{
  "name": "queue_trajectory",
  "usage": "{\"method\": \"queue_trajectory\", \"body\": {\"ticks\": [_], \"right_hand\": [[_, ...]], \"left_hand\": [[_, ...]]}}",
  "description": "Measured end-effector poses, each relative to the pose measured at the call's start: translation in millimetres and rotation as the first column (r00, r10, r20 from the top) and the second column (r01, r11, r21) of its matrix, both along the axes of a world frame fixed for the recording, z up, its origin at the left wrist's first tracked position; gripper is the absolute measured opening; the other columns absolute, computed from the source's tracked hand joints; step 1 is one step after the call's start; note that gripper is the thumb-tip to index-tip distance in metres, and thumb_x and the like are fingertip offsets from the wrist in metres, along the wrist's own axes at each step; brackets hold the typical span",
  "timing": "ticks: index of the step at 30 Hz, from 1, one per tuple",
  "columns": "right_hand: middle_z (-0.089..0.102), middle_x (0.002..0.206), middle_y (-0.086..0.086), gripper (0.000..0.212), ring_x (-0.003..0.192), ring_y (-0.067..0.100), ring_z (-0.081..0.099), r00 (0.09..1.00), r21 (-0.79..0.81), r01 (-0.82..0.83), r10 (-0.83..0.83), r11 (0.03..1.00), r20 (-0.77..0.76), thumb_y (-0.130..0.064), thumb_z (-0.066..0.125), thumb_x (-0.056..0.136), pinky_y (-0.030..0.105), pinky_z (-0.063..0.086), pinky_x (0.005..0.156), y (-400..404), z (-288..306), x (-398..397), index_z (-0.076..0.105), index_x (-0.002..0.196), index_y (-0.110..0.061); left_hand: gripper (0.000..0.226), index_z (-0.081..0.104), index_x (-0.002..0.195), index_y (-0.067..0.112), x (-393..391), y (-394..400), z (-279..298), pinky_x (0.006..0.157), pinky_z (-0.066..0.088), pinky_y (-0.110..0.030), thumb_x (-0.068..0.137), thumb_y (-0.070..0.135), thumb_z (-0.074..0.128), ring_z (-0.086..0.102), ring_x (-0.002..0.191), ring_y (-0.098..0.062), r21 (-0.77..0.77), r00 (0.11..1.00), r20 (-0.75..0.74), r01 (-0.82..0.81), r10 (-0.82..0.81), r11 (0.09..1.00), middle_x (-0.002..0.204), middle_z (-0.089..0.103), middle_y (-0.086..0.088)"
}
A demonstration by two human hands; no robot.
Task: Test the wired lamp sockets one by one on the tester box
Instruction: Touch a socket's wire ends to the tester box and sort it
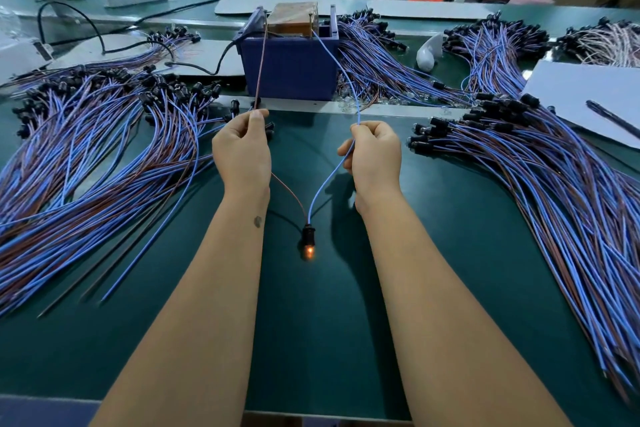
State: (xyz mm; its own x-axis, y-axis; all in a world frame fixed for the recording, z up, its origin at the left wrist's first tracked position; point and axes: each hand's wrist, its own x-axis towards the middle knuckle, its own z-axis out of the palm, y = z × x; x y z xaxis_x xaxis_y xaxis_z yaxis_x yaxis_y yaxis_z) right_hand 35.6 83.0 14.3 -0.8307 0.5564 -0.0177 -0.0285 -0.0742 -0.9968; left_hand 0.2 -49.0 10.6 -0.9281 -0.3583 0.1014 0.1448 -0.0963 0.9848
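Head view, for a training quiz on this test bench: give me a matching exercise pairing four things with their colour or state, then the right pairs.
Things:
1. brown wire
2. blue wire
3. bulb
4. tester box

States:
A. dark blue, behind the hands
B. glowing orange
C. pinched by the left hand
D. pinched by the right hand

Pairs: 1-C, 2-D, 3-B, 4-A

We count: two hands, left hand (242, 146) and right hand (374, 152); one lit socket (308, 240) with two leads, one brown wire (260, 59), one blue wire (341, 69); one tester box (289, 66); four wired-socket heaps; one pen (613, 118); two orange stools
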Motion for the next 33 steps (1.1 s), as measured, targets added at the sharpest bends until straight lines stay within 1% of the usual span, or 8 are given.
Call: {"method": "queue_trajectory", "body": {"ticks": [7, 12, 21, 25, 27, 30, 31, 33], "right_hand": [[0.059, 0.055, -0.001, 0.012, 0.055, 0.014, 0.045, 1.0, 0.008, -0.022, 0.022, 1.0, 0.004, -0.012, 0.048, 0.095, 0.029, 0.04, 0.057, 0, 2, 2, 0.054, 0.086, -0.016], [0.059, 0.057, 0.0, 0.013, 0.056, 0.016, 0.045, 1.0, 0.019, -0.021, 0.02, 1.0, 0.005, -0.013, 0.049, 0.095, 0.033, 0.041, 0.062, -1, 3, 3, 0.054, 0.084, -0.017], [0.06, 0.058, 0.001, 0.01, 0.057, 0.015, 0.046, 1.0, 0.024, -0.018, 0.018, 1.0, 0.006, -0.013, 0.049, 0.095, 0.034, 0.041, 0.064, -2, 3, 4, 0.055, 0.087, -0.017], [0.057, 0.055, -0.001, 0.012, 0.055, 0.012, 0.05, 0.998, 0.094, 0.0, 0.006, 0.996, -0.061, -0.013, 0.051, 0.094, 0.033, 0.042, 0.063, -5, 5, 7, 0.056, 0.085, -0.02], [0.055, 0.055, -0.001, 0.015, 0.05, 0.007, 0.049, 0.993, 0.16, -0.035, 0.052, 0.987, -0.103, -0.013, 0.054, 0.094, 0.029, 0.042, 0.06, -7, 7, 9, 0.057, 0.083, -0.022], [0.054, 0.056, -0.001, 0.017, 0.047, 0.007, 0.049, 0.979, 0.268, -0.148, 0.18, 0.952, -0.099, -0.009, 0.058, 0.092, 0.024, 0.041, 0.055, -13, 7, 10, 0.061, 0.08, -0.02], [0.055, 0.057, -0.001, 0.015, 0.049, 0.007, 0.049, 0.972, 0.306, -0.184, 0.219, 0.934, -0.082, -0.008, 0.059, 0.092, 0.023, 0.041, 0.055, -16, 6, 10, 0.063, 0.081, -0.018], [0.058, 0.059, -0.003, 0.011, 0.054, 0.01, 0.051, 0.96, 0.355, -0.232, 0.272, 0.906, -0.066, -0.007, 0.06, 0.091, 0.023, 0.042, 0.058, -19, 5, 9, 0.066, 0.086, -0.015]], "left_hand": [[0.025, 0.072, 0.081, 0.03, 3, 0, 1, 0.056, 0.042, -0.009, 0.099, 0.023, 0.055, 0.049, 0.05, 0.007, 0.015, 1.0, 0.015, 0.009, -0.01, 1.0, 0.061, 0.057, 0.019], [0.022, 0.073, 0.086, 0.026, 3, 0, 1, 0.071, 0.045, -0.015, 0.098, 0.021, 0.055, 0.056, 0.067, 0.002, 0.021, 1.0, 0.006, 0.01, -0.01, 1.0, 0.074, 0.064, 0.015], [0.024, 0.073, 0.084, 0.028, 2, -1, 0, 0.061, 0.043, -0.016, 0.098, 0.022, 0.054, 0.046, 0.054, 0.001, 0.007, 1.0, 0.015, 0.007, -0.007, 1.0, 0.06, 0.057, 0.02], [0.022, 0.075, 0.088, 0.025, 5, 0, 3, 0.051, 0.032, -0.018, 0.097, 0.022, 0.055, 0.035, 0.05, -0.004, -0.045, 0.988, 0.019, 0.156, -0.155, 0.987, 0.054, 0.047, 0.016], [0.02, 0.077, 0.09, 0.024, 10, 5, 5, 0.057, 0.042, -0.02, 0.096, 0.023, 0.058, 0.048, 0.054, -0.003, -0.074, 0.963, 0.037, 0.269, -0.267, 0.96, 0.061, 0.059, 0.016], [0.018, 0.076, 0.097, 0.016, 14, 14, 7, 0.072, 0.057, -0.034, 0.097, 0.019, 0.059, 0.065, 0.072, -0.015, -0.012, 0.908, 0.044, 0.418, -0.417, 0.908, 0.083, 0.075, -0.002], [0.019, 0.075, 0.098, 0.012, 15, 16, 7, 0.064, 0.057, -0.027, 0.098, 0.017, 0.057, 0.064, 0.065, -0.011, -0.004, 0.892, 0.033, 0.452, -0.451, 0.892, 0.076, 0.074, -0.001], [0.02, 0.072, 0.1, 0.005, 17, 19, 7, 0.042, 0.041, -0.011, 0.099, 0.014, 0.055, 0.051, 0.042, 0.002, -0.009, 0.872, 0.008, 0.489, -0.489, 0.872, 0.053, 0.062, 0.011]]}}
